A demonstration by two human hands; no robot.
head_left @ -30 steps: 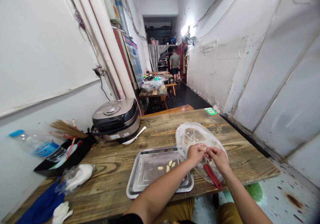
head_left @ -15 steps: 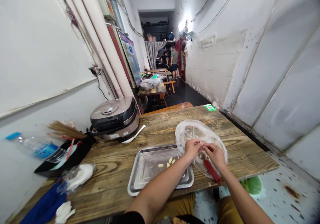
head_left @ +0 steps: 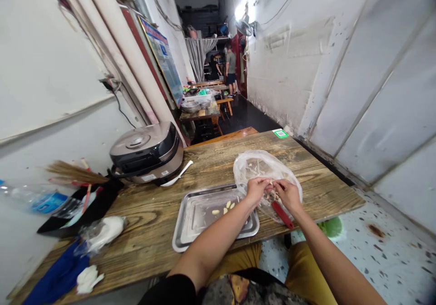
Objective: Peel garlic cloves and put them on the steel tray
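Observation:
Over an open clear plastic bag point(head_left: 245, 164), my left hand point(head_left: 258, 189) and my right hand point(head_left: 288, 195) meet with fingertips pinched together. Between them is a small pale garlic clove point(head_left: 271, 183), mostly covered by the fingers. Unpeeled cloves and bits of skin lie in the bag below. A red-handled knife point(head_left: 282, 215) rests on the bag's near side, under my right hand; its blade is hidden. Left of the bag, a metal tray point(head_left: 190, 223) holds several peeled garlic cloves point(head_left: 228, 204), and my left forearm crosses above its right part.
A rice cooker point(head_left: 146, 153) stands at the back left with a white spoon point(head_left: 179, 174) beside it. Along the left are a black chopstick box point(head_left: 85, 209), a water bottle point(head_left: 49, 201), a plastic-wrapped white bundle point(head_left: 107, 230) and a blue cloth point(head_left: 59, 273). Two people stand far back.
The camera view has shifted slightly, so the whole scene sits higher and further left. Both hands stay pinched together over the bag, with only small finger movement.

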